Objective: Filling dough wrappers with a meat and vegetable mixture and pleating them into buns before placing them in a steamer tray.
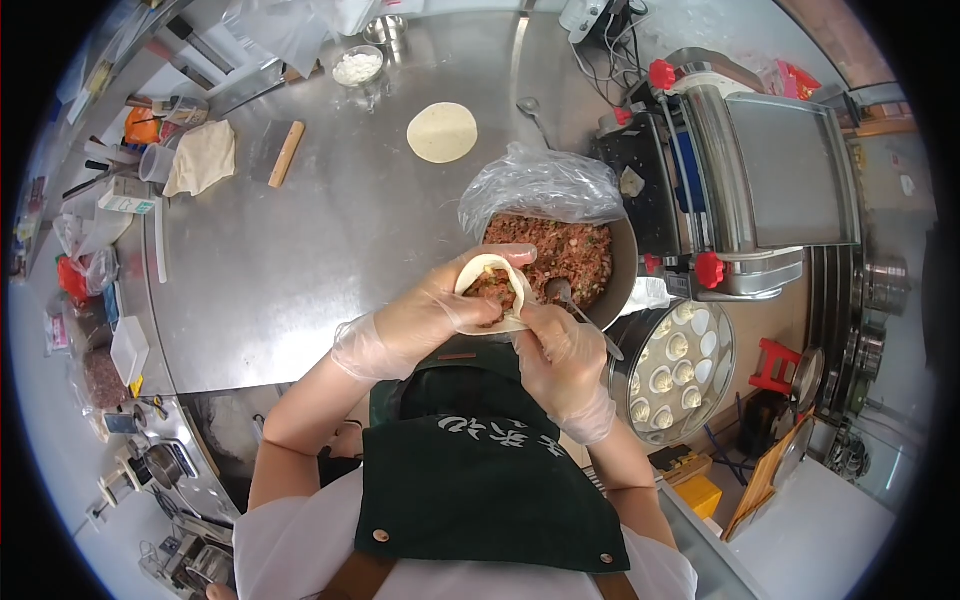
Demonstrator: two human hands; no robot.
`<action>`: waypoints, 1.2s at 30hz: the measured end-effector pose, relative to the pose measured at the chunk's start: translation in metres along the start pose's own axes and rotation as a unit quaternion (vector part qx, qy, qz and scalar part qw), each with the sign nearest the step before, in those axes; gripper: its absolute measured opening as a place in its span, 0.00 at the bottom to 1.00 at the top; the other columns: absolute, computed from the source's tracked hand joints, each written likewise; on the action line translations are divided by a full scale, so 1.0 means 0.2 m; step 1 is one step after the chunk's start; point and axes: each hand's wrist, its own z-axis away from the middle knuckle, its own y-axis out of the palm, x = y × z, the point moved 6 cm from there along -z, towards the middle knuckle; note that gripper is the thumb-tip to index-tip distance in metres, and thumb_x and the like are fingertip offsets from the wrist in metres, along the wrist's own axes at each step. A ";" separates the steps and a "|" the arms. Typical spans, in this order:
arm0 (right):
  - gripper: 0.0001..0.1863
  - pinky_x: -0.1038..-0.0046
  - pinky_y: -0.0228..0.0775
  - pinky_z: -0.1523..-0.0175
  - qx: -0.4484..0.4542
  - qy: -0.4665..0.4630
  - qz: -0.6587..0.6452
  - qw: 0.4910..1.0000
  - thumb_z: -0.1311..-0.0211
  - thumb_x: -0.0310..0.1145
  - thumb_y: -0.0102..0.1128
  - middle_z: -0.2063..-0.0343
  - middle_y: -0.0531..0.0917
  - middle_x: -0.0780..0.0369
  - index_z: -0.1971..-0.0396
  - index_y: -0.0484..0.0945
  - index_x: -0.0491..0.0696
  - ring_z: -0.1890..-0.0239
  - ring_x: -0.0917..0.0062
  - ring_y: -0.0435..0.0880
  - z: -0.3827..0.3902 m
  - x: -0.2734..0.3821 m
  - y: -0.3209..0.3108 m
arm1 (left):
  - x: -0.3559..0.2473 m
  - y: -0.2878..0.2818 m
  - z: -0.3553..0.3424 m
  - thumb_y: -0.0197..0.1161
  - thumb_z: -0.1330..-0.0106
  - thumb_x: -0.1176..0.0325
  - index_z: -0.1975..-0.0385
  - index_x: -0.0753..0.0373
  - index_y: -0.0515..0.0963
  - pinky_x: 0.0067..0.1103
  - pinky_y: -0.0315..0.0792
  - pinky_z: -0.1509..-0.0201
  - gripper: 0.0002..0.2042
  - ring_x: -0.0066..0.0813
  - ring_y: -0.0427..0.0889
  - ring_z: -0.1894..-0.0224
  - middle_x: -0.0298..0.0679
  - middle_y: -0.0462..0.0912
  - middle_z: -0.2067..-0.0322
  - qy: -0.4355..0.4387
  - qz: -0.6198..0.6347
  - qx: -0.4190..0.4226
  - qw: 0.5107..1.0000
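Note:
A filled dough wrapper [491,290], cupped around minced meat, sits between my gloved hands near the table's front edge. My left hand [440,290] cradles it from the left, its thumb pressing on the filling. At the right side of the rim, the fingers of my right hand [562,360] pinch the dough. Just beyond lies a large bowl of minced meat filling [580,250], partly covered by clear plastic film [540,188]. A metal spoon [560,291] rests in the meat, its handle over the bowl's near edge. One flat dough round [443,132] lies farther back on the table.
A round steamer tray [655,375] with several shaped buns stands at my right, below a dough-rolling machine [740,170]. On the steel table [290,250] are a scraper [285,154], a cloth [203,158], another spoon [535,112] and a small bowl of white stuff [358,68].

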 end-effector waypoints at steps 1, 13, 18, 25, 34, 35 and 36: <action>0.19 0.66 0.73 0.74 -0.001 0.000 0.001 1.000 0.52 0.18 0.69 0.72 0.82 0.57 0.58 0.77 0.43 0.77 0.62 0.83 0.00 -0.01 0.01 | 0.01 0.00 0.00 0.58 0.33 0.78 0.36 0.62 0.67 0.25 0.63 0.31 0.24 0.26 0.69 0.35 0.38 0.69 0.35 -0.028 0.062 0.001 0.998; 0.17 0.70 0.76 0.72 -0.050 0.030 0.016 0.998 0.49 0.17 0.69 0.65 0.86 0.53 0.59 0.77 0.43 0.76 0.64 0.85 0.04 -0.02 0.02 | 0.02 -0.02 -0.03 0.58 0.32 0.79 0.36 0.64 0.67 0.24 0.66 0.33 0.23 0.25 0.73 0.39 0.41 0.72 0.38 0.026 -0.028 -0.115 0.993; 0.16 0.71 0.76 0.73 -0.053 0.119 -0.090 0.987 0.49 0.18 0.69 0.67 0.86 0.54 0.59 0.77 0.43 0.75 0.65 0.86 0.05 -0.06 0.09 | 0.15 0.02 -0.02 0.58 0.34 0.82 0.39 0.65 0.72 0.22 0.69 0.36 0.22 0.25 0.74 0.40 0.37 0.74 0.40 0.121 0.193 -0.177 0.957; 0.16 0.70 0.75 0.74 -0.029 0.107 -0.054 0.992 0.48 0.19 0.69 0.69 0.85 0.55 0.59 0.77 0.43 0.77 0.65 0.85 -0.01 -0.05 0.02 | 0.10 0.02 -0.01 0.57 0.32 0.79 0.39 0.65 0.71 0.25 0.68 0.33 0.20 0.26 0.74 0.39 0.39 0.73 0.39 0.121 0.031 -0.146 0.981; 0.17 0.68 0.74 0.75 -0.066 0.069 -0.076 0.993 0.50 0.18 0.69 0.69 0.85 0.54 0.59 0.77 0.43 0.78 0.64 0.84 -0.01 -0.03 0.02 | 0.04 0.02 -0.01 0.53 0.29 0.77 0.40 0.64 0.72 0.26 0.63 0.31 0.18 0.29 0.68 0.34 0.39 0.70 0.36 0.110 -0.016 -0.083 0.990; 0.18 0.68 0.74 0.75 -0.067 0.101 -0.095 0.988 0.51 0.18 0.69 0.68 0.85 0.54 0.58 0.77 0.43 0.78 0.64 0.84 -0.01 -0.03 0.01 | 0.04 0.03 -0.02 0.52 0.28 0.78 0.39 0.64 0.72 0.26 0.63 0.31 0.18 0.29 0.68 0.34 0.39 0.69 0.35 0.124 -0.063 -0.068 0.988; 0.19 0.68 0.74 0.74 -0.067 0.133 -0.114 0.982 0.51 0.17 0.68 0.68 0.85 0.54 0.57 0.77 0.43 0.77 0.63 0.84 -0.02 -0.04 0.01 | 0.04 0.02 -0.02 0.52 0.28 0.78 0.39 0.64 0.72 0.26 0.63 0.31 0.18 0.29 0.68 0.34 0.39 0.69 0.35 0.124 -0.063 -0.068 0.988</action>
